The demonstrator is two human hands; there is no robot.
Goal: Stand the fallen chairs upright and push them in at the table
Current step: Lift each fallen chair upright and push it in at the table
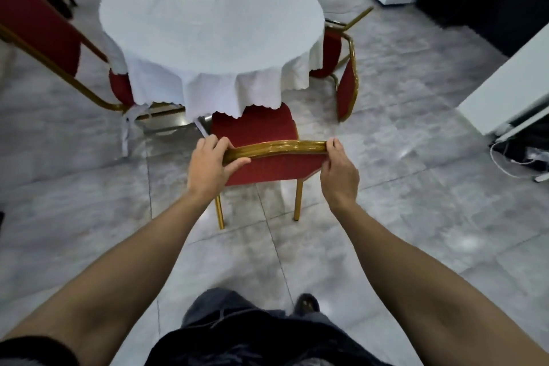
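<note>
At the round white-clothed table [208, 18], our left hand [209, 165] and right hand [338, 171] clasp the red padded chair [255, 128] by its curved gold top rail

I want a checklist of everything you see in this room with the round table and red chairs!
Surface: grey tiled floor; round table under a white tablecloth, top bare.
Job's things: near chair upright, seat partly under the cloth; right chair lying on its side; left chair tilted, not upright.
Clutter: nothing seen on the table.
Grippers: left hand and right hand grip the near chair's gold top rail.
Cables: white cable on the floor, far right.
Surroundings: white panels on the right.
</note>
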